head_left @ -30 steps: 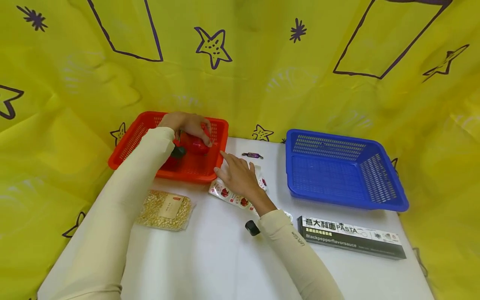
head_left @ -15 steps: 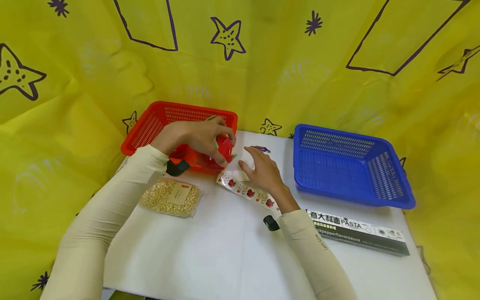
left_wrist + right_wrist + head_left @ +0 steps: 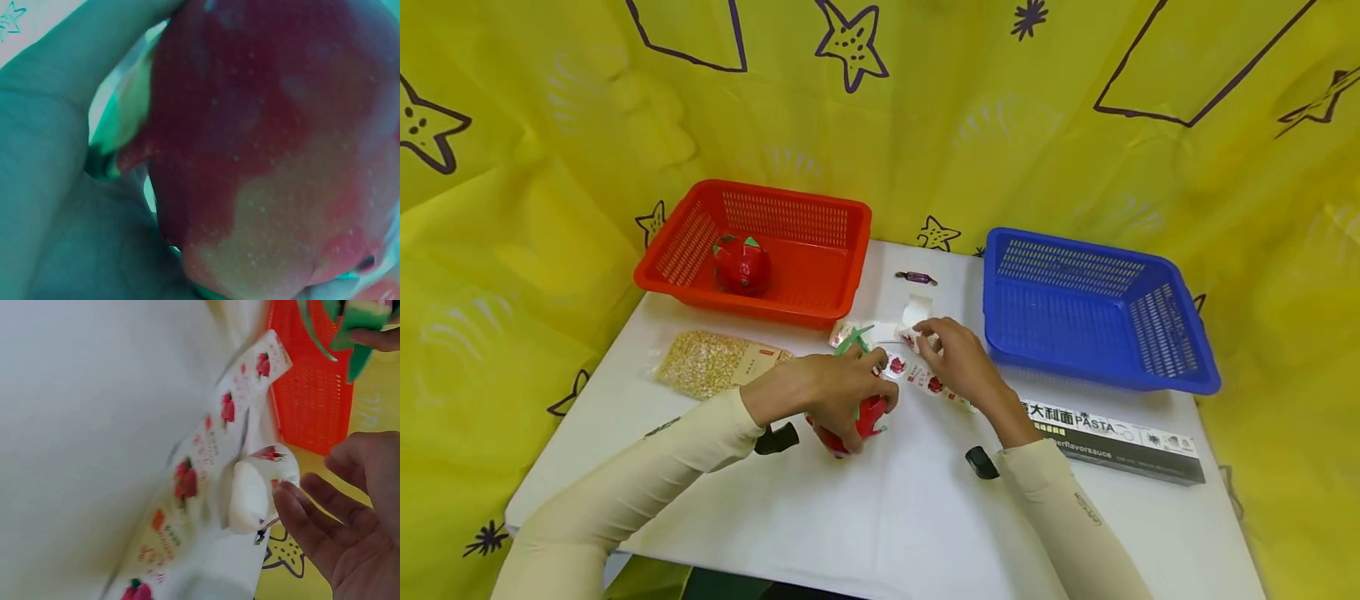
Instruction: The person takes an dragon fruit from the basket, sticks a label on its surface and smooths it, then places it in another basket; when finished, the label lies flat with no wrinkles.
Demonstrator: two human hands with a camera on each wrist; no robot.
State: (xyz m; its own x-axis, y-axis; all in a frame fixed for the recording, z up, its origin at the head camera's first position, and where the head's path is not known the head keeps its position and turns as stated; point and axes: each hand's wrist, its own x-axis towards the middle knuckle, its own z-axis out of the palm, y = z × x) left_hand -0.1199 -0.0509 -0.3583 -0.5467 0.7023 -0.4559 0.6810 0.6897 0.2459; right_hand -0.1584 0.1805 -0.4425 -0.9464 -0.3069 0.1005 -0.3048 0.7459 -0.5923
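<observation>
My left hand (image 3: 831, 387) grips a red dragon fruit (image 3: 871, 414) with green leaf tips, low over the near middle of the table. Its speckled red skin fills the left wrist view. My right hand (image 3: 962, 358) is at a strip of white labels (image 3: 187, 481) printed with dragon fruits. In the right wrist view its fingertips meet the curled end of the strip, while the thumb stands apart; whether they press it is hard to tell. A second dragon fruit (image 3: 742, 267) lies inside the red basket (image 3: 842, 292).
A blue basket (image 3: 992, 333) stands at the right, with a pasta box (image 3: 1120, 446) in front of it. A bag of yellow grains (image 3: 707, 364) lies in front of the red basket. A small purple wrapped candy (image 3: 917, 277) lies between the baskets.
My left hand has brought one dragon fruit out of the red basket, toward me and to the right. The right hand has moved from the basket's edge to the label strip's curled end.
</observation>
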